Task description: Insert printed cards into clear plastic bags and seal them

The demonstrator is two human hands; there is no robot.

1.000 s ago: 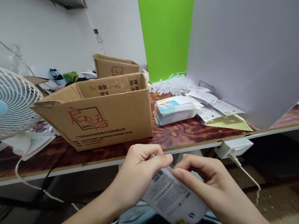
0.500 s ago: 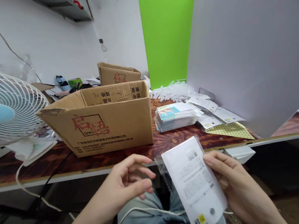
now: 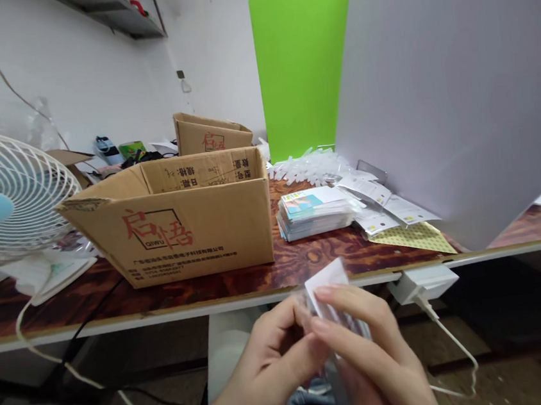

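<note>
A long table [image 3: 240, 284] with a glossy reddish-brown wood-grain top carries a large brown cardboard box [image 3: 206, 232] with red and black printing, its top open. Right of that box stands a tall pale grey panel [image 3: 452, 93], and a bright green upright panel [image 3: 302, 64] rises behind and to its right. Left of the box is a round white-caged fan [image 3: 32, 195] with a blue hub; a second brown cardboard box [image 3: 212, 136] sits behind it. The person's left hand [image 3: 287, 358] and right hand [image 3: 374, 340] are nearer the person than the box, off its front right corner. The right hand is closed, pinching a flat white printed packet [image 3: 331, 275] between thumb and fingers; the left hand is curled at the packet's left edge, but whether it grips cannot be told. The packet stands tilted between both hands, just in front of the table edge. Right of the box lie a heap of translucent plastic pieces [image 3: 310, 166], a neat stack of white-and-blue packets [image 3: 318, 217] and a dotted yellow sheet [image 3: 414, 240].
</note>
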